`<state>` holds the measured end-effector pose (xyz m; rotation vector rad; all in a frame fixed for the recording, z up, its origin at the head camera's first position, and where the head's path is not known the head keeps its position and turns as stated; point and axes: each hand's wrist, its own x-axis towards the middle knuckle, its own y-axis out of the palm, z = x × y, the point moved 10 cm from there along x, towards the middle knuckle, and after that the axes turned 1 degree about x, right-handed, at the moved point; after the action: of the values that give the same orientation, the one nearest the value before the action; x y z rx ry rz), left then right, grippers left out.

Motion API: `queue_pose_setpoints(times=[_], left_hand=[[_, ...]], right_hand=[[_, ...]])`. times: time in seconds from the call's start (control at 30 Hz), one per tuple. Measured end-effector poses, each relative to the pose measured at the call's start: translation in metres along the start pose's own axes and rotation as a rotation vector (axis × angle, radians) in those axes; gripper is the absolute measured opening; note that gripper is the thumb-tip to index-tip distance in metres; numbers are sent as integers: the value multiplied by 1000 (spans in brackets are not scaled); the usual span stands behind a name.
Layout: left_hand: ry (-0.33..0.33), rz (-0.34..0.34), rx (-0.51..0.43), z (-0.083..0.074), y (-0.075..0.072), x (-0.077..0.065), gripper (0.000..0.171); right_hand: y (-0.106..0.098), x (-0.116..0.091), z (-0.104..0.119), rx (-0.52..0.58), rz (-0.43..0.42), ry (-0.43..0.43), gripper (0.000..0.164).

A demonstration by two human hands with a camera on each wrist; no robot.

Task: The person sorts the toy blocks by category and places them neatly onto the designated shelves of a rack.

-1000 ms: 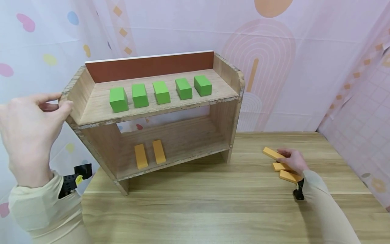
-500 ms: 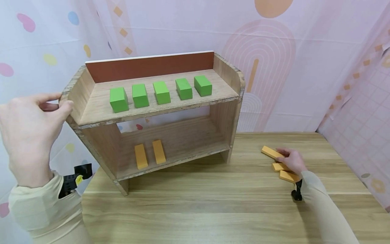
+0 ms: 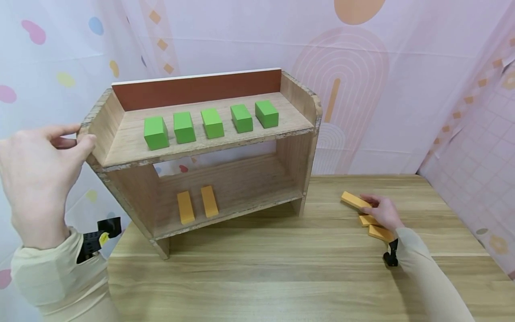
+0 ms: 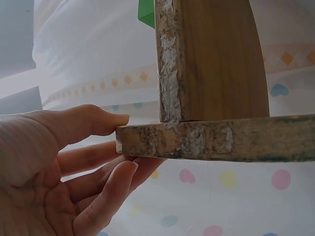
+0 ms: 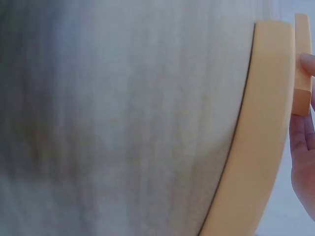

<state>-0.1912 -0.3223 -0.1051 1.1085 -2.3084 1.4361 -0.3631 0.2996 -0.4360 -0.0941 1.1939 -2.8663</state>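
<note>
A small two-tier wooden shelf (image 3: 249,181) stands at an angle on the table. With thumb and fingers, my left hand (image 3: 42,174) grips the front edge of its left side panel (image 4: 206,140) near the top. Off to the right, my right hand (image 3: 385,212) pinches an orange block (image 3: 354,200) by its right end. Beneath that hand on the table are two more orange blocks, a partly covered one (image 3: 367,220) and a nearer one (image 3: 380,233). Two orange blocks, a left one (image 3: 185,207) and a right one (image 3: 209,201), lie side by side on the lower tier.
Several green blocks, the leftmost green block (image 3: 156,133) among them, line the upper tier before a brown back board (image 3: 197,91). A patterned curtain (image 3: 241,40) hangs behind the wood-grain table (image 3: 257,277). Bare tabletop lies between shelf and right hand.
My right hand and the orange block in it have shifted slightly left, drawing away from the other two loose blocks. My left hand keeps its grip on the shelf.
</note>
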Motion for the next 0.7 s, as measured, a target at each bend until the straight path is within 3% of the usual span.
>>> queue_pose_setpoints(times=[0.23,0.43,0.7], left_hand=[[0,1,-2,0,0,0,45],[-9,2,1,2,0,0,45],[-8,2,4,2,0,0,45]], right_hand=[[1,-2,10,14,19,2,49],[0,-4,28,-7,-8,-66,41],[6,-7,52,72,-14,-160,38]])
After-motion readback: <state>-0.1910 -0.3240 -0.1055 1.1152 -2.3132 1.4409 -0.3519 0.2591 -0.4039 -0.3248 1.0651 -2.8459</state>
